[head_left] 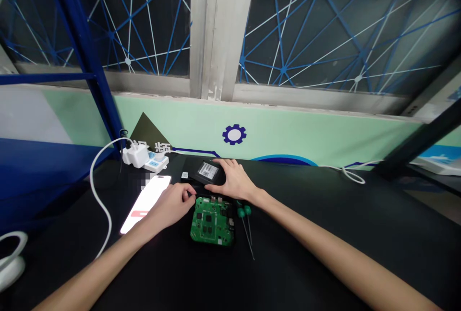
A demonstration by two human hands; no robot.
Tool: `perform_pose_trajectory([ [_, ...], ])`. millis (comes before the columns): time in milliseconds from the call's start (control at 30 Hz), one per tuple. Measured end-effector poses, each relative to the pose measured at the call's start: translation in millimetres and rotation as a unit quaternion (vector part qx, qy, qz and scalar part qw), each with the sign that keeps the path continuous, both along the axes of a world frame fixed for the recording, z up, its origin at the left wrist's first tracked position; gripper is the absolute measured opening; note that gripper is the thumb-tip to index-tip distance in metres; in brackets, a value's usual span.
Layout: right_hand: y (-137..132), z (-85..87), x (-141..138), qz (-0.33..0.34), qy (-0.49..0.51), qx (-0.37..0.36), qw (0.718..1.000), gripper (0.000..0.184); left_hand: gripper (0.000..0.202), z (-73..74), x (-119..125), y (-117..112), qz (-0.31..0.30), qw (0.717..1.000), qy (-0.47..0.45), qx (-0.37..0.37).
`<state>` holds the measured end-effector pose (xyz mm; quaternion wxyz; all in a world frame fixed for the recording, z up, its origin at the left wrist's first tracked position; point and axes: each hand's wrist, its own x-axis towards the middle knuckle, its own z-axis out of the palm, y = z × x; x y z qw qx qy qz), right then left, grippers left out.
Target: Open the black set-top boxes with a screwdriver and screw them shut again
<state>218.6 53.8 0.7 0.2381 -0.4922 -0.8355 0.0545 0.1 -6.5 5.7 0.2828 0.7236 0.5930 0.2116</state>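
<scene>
A green circuit board (212, 221) lies flat on the black table (309, 234). Just beyond it sits a black box with a white barcode label (207, 172). My right hand (232, 180) rests on that box, thumb and fingers wrapped round its right side. My left hand (173, 204) is curled loosely just left of the board's top corner, fingertips pinched near the box's front edge; what they hold, if anything, is hidden. Two green-handled screwdrivers (246, 222) lie right of the board.
A lit smartphone (146, 202) lies left of my left hand. A white power strip with a plug (144, 156) and a white cable (98, 191) sit at the back left. A small white square (185, 175) lies by the box. Another white cable (351, 173) is at the back right.
</scene>
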Motion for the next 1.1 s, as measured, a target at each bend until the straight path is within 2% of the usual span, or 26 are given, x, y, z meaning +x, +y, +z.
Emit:
perform_pose_trajectory([
  [200,5,-1.0,-6,-0.006,0.010,0.000,1.000,0.071,0.024,0.1,0,0,-0.001,1.000,0.007,0.001],
  [400,-4,4.6,4,0.008,0.021,0.023,0.999,0.060,0.026,0.3,-2,0,-0.006,1.000,0.008,-0.003],
  [733,-53,17.7,35,0.085,0.031,0.017,0.996,0.055,0.028,0.9,-3,1,-0.013,1.000,0.011,0.015],
  [900,-76,19.8,36,0.129,0.036,-0.003,0.991,0.057,0.031,3.4,-2,-1,-0.008,0.999,0.015,0.035],
  [1100,-84,15.0,30,0.153,0.037,-0.009,0.988,0.056,0.041,5.8,-1,-3,-0.024,0.997,-0.022,0.066],
])
